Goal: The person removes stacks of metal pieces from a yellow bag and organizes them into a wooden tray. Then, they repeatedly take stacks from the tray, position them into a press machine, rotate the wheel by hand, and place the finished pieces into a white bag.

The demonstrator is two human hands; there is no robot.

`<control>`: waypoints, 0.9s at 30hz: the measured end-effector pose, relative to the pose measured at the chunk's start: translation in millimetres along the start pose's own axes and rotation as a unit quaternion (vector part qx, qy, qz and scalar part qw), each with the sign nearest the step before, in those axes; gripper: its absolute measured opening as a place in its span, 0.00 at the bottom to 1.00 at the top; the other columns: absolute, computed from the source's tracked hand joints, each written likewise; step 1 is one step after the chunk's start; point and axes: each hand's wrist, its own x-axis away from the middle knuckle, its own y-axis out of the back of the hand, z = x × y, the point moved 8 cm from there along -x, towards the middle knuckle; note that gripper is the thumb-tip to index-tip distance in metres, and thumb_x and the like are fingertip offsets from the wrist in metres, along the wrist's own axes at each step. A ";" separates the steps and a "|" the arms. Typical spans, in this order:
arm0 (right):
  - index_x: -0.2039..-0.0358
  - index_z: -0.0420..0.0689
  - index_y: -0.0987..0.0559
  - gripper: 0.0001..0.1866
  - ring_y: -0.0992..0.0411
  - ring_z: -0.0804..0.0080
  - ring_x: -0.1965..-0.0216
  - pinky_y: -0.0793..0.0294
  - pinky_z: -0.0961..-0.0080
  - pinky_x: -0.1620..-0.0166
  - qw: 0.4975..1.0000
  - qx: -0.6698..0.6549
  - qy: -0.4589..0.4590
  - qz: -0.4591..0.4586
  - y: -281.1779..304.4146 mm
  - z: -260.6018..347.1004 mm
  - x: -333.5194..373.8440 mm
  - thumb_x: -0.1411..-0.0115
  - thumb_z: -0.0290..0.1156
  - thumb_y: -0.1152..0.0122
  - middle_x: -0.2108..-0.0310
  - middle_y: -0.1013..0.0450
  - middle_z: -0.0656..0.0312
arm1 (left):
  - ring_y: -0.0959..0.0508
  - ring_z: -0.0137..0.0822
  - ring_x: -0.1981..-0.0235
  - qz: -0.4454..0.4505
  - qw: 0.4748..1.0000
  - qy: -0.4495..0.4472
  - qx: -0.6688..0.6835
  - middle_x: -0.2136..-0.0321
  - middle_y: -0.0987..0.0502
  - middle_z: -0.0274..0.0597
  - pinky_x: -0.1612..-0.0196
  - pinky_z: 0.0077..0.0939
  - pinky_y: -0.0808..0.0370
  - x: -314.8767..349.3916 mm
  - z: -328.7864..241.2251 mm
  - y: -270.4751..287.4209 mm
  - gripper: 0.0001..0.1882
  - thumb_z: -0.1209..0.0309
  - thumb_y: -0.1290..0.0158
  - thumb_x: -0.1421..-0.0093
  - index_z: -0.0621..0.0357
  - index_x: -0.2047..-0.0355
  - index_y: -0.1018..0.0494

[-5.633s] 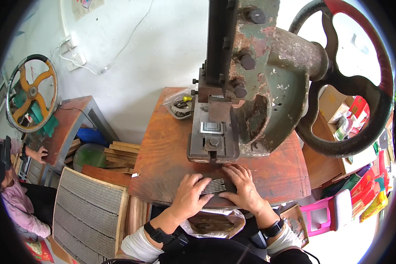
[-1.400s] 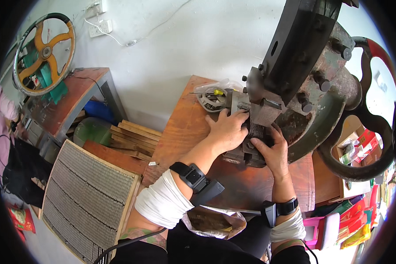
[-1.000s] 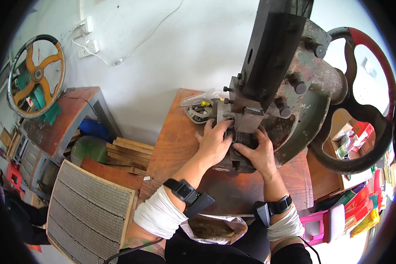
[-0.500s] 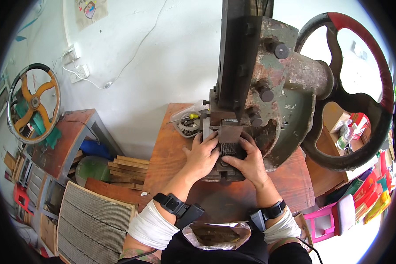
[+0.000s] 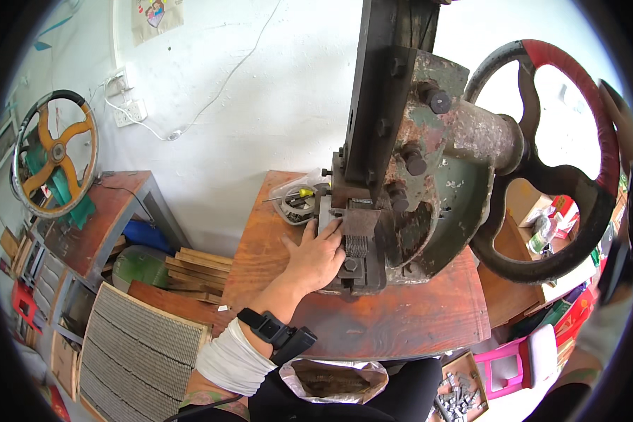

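A heavy hand press with a green-grey, chipped body stands on the wooden table. My left hand rests at its base, palm down, fingers stretched and apart against the die's left side. Beside the fingertips lies a ribbed dark metal piece, partly under a metal block. At the far right my right hand is by the red-wrapped rim of the large handwheel. Blur and the dark picture edge hide its fingers, so its grip on the rim cannot be made out.
A plastic tub with a yellow-handled screwdriver and small parts sits behind my left hand. Below the table are an open bag by my lap and a box of metal pieces. A pink stool stands right; a second handwheel is left.
My right hand has left the die and moved up and right to the large handwheel. My left hand stays at the die. The view has shifted slightly, and the box of metal pieces now shows.
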 end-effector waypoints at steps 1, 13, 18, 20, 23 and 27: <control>0.42 0.35 0.38 0.35 0.28 0.57 0.61 0.27 0.59 0.52 1.000 0.000 -0.001 -0.001 5.4 -9.1 -9.9 0.43 0.43 0.39 0.53 0.31 0.50 | 0.48 0.56 0.38 0.003 1.000 0.000 0.000 0.38 0.44 0.30 0.52 0.86 0.54 -0.1 0.1 -0.6 0.24 0.63 0.58 0.39 0.49 0.41 0.41; 0.61 0.37 0.27 0.16 0.30 0.76 0.69 0.32 0.82 0.62 0.876 -0.119 0.015 -0.467 -101.4 -82.2 215.7 0.40 0.37 0.45 0.70 0.28 0.61 | 0.49 0.56 0.38 0.001 0.999 0.018 0.047 0.38 0.45 0.33 0.52 0.86 0.53 0.1 4.9 -2.9 0.23 0.63 0.59 0.39 0.46 0.42 0.40; 0.69 0.39 0.27 0.19 0.32 0.77 0.73 0.34 0.81 0.66 0.950 -0.076 -0.097 -0.288 -35.1 -105.7 151.8 0.42 0.46 0.44 0.76 0.29 0.63 | 0.48 0.57 0.38 0.009 0.998 0.011 0.063 0.38 0.45 0.31 0.51 0.85 0.53 -1.2 6.0 -6.7 0.24 0.63 0.58 0.39 0.46 0.41 0.41; 0.64 0.35 0.27 0.22 0.29 0.69 0.69 0.29 0.73 0.61 0.956 -0.134 -0.096 -0.241 1.1 -119.1 95.5 0.43 0.45 0.41 0.72 0.28 0.58 | 0.47 0.55 0.39 0.004 0.998 0.024 0.055 0.38 0.44 0.28 0.51 0.84 0.53 -2.1 8.1 -6.4 0.24 0.63 0.58 0.39 0.45 0.41 0.41; 0.66 0.35 0.28 0.18 0.27 0.68 0.72 0.26 0.75 0.65 0.975 -0.160 -0.146 -0.048 13.6 -83.5 37.3 0.42 0.40 0.39 0.74 0.29 0.58 | 0.47 0.55 0.39 0.002 0.998 0.023 0.057 0.38 0.44 0.27 0.51 0.83 0.52 -2.4 7.1 -5.8 0.24 0.63 0.58 0.39 0.44 0.41 0.41; 0.70 0.38 0.27 0.13 0.31 0.74 0.76 0.31 0.80 0.70 0.967 -0.193 -0.134 0.095 1.7 -50.2 -13.8 0.43 0.36 0.39 0.78 0.30 0.63 | 0.47 0.56 0.39 -0.005 0.998 0.023 0.053 0.38 0.44 0.26 0.51 0.83 0.52 -1.1 6.4 -3.3 0.24 0.63 0.58 0.39 0.44 0.41 0.41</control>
